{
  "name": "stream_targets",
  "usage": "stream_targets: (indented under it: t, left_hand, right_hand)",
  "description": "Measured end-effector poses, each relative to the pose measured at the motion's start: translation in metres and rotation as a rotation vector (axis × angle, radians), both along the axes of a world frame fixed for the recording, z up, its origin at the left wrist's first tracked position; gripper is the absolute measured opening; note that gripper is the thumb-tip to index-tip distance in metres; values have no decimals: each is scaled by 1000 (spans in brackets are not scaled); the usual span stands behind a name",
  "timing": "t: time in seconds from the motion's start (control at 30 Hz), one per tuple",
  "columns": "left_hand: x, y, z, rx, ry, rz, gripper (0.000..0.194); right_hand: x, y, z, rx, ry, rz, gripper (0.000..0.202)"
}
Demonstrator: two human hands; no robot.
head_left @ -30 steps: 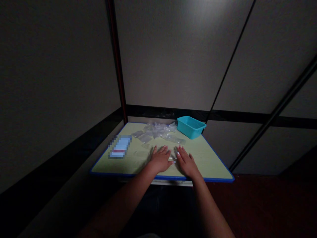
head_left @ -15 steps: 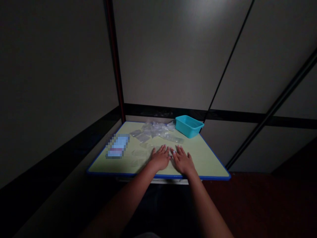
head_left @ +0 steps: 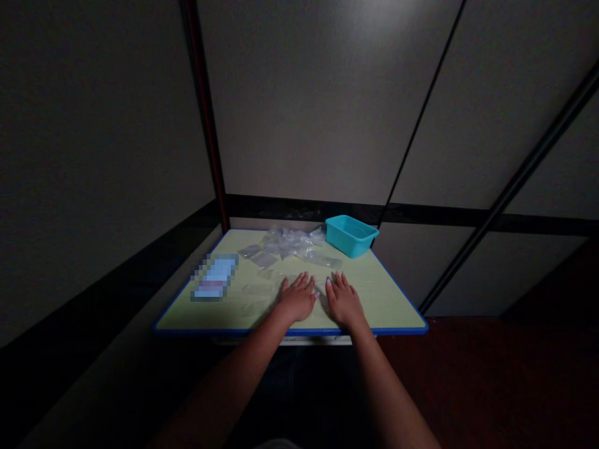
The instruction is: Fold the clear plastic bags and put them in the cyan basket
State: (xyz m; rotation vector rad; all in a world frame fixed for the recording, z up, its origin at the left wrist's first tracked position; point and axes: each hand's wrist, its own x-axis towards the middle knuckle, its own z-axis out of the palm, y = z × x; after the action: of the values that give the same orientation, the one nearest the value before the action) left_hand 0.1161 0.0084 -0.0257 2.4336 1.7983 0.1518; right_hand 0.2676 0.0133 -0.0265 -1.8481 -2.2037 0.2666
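So neither hand was gripping anything here. The left hand [head_left: 298, 300] lay palm down, fingers spread and pointing toward 12 o'clock, and the right hand [head_left: 345, 303] sat just beside it, just as unclenched. My guess is flat palms because thin film slides and curls, and spread fingers press more of it than a pinch would. The clear film [head_left: 321, 289] showed faintly in the gap between them. It's so see-through that I couldn't tell how much of it ran under each palm.

Going out from that gap: more flat clear pieces [head_left: 256, 292] lay at 9 o'clock, hard to pick out against the pale tabletop [head_left: 393, 305]. A long clear strip [head_left: 322, 259] was at 12, and a couple of greyish flat bags [head_left: 262, 259] at about 10. The crumpled heap of plastic [head_left: 287, 240] sat past those toward 11, probably shoved to the far side so the near bit stayed free for both palms.

The turquoise basin [head_left: 350, 238] stood upright at 1 o'clock near the far right corner, likely parked there to be reachable without crowding the hands. Over between 9 and 10, near the left edge, was a blurred-out pale rectangle [head_left: 215, 278]; no idea what it was.
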Motion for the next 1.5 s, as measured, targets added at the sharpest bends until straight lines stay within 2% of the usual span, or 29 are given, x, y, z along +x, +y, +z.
stream_targets:
  t: [0.3, 0.4, 0.53, 0.83, 1.27, 1.4, 1.5]
  left_hand:
    - [-2, 1, 11, -14, -76, -57, 57]
    - [-3, 0, 12, -39, -65, -78, 58]
    - [-9, -2, 9, -63, -53, -38, 63]
    - [-38, -2, 7, -74, -46, 28, 65]
    - [-99, 0, 7, -109, 10, 210, 62]
    - [-109, -2, 11, -108, 20, 279, 64]
    - [-111, -9, 15, -33, 21, 285, 65]
  right_hand:
    - [1, 0, -1, 1, 5, 12, 57]
    - [1, 1, -1, -2, -23, 15, 57]
    - [1, 1, -3, 1, -45, 34, 58]
    - [2, 2, -4, -12, -26, 29, 58]
    - [2, 3, -5, -21, -44, 29, 58]
    - [1, 2, -3, -24, -42, 26, 58]
    - [2, 0, -2, -8, -6, 24, 56]
